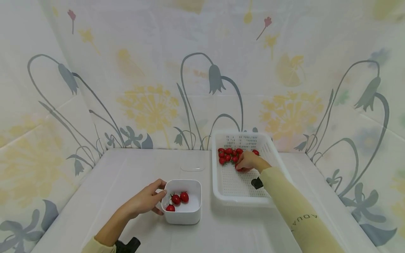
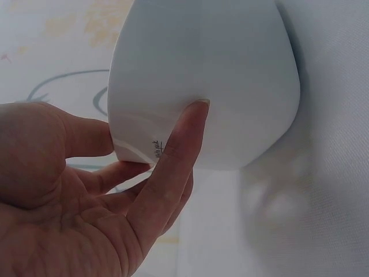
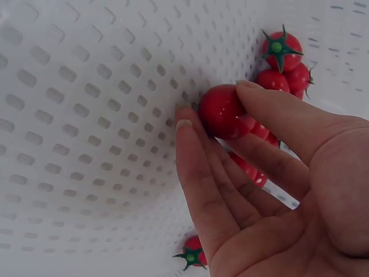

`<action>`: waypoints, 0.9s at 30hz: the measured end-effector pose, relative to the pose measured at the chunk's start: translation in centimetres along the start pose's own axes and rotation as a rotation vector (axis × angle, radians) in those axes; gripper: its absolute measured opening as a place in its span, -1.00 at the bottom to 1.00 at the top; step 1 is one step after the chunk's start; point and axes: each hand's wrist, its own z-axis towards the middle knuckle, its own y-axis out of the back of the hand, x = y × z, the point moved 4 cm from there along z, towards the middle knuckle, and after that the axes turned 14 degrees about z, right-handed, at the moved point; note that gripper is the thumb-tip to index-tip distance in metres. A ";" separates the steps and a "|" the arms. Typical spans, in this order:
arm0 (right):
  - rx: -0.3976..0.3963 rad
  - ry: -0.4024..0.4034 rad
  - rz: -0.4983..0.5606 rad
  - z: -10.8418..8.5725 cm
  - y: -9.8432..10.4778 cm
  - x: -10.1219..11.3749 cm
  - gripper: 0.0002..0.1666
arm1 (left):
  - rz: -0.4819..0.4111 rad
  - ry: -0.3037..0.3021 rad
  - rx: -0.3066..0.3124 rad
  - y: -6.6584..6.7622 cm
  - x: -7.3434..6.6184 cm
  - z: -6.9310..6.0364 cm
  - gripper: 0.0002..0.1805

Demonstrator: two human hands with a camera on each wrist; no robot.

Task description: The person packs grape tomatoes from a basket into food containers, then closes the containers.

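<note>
In the head view, my right hand (image 1: 248, 161) is inside a white perforated basket (image 1: 221, 189). Its thumb and fingers pinch a cherry tomato (image 3: 222, 111), seen closely in the right wrist view. Several more cherry tomatoes (image 1: 228, 151) with green stems lie at the basket's far left. On the table left of the basket stands a small white box (image 1: 183, 218) with three cherry tomatoes (image 1: 175, 199) in it. My left hand (image 1: 147, 198) holds the box at its left side, its thumb (image 2: 89, 137) at the rim and a finger (image 2: 187, 130) against the outer wall.
A clear, flat lid-like piece (image 1: 192, 168) lies on the white table (image 1: 142, 165) behind the box. One cherry tomato (image 1: 256, 152) sits apart towards the basket's far right. A flower-patterned cloth (image 1: 196, 116) hangs behind the table and along both sides.
</note>
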 end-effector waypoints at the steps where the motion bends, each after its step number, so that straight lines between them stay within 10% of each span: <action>1: 0.002 0.004 -0.006 0.0 0.0 0.1 -0.77 | 0.001 -0.001 -0.001 0.0 0.0 0.0 -0.69; 27: 0.073 0.094 0.117 -2.6 0.5 2.4 -0.77 | 0.025 0.008 -0.021 0.0 0.0 0.0 -0.68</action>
